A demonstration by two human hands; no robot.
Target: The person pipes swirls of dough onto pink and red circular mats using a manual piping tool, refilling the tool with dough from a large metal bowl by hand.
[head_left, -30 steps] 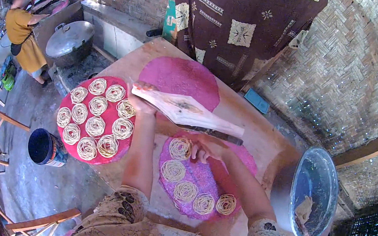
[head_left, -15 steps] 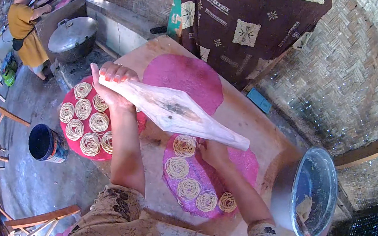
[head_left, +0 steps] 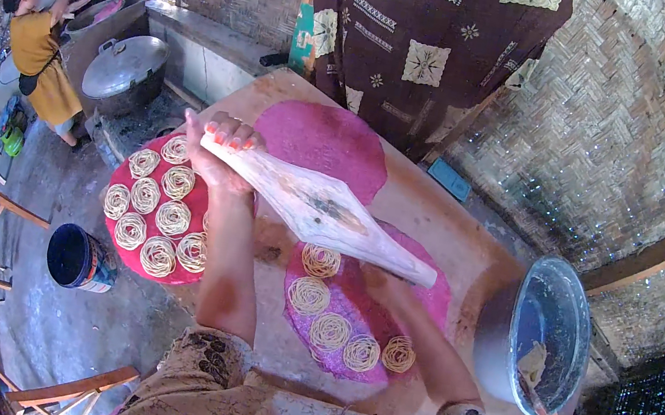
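Observation:
My left hand (head_left: 227, 153) is wrapped round the narrow end of a pale wooden bar (head_left: 330, 211), which widens in the middle around a dark stain and slants down to the right. Beneath its far end my right hand (head_left: 380, 281) is mostly covered by the wood; its fingers are hidden. Near the right hand, coiled nests of thin pale strands (head_left: 309, 296) lie in a curved row on a pink-purple mat (head_left: 342, 360). More such coils (head_left: 172, 217) cover a round red mat (head_left: 134, 249) beside my left forearm.
A bare pink mat (head_left: 330, 141) lies at the table's (head_left: 476, 240) far side. At right stands a large basin (head_left: 561, 290) holding pale material. A blue flat case (head_left: 449, 179) rests near the wall. A dark bucket (head_left: 78, 257), a lidded pot (head_left: 125, 67) and a person (head_left: 41, 58) are at left.
My left hand has shifted right with its end of the bar, and the bar's right end sits lower. My right hand is more covered. The person at far left has raised an arm.

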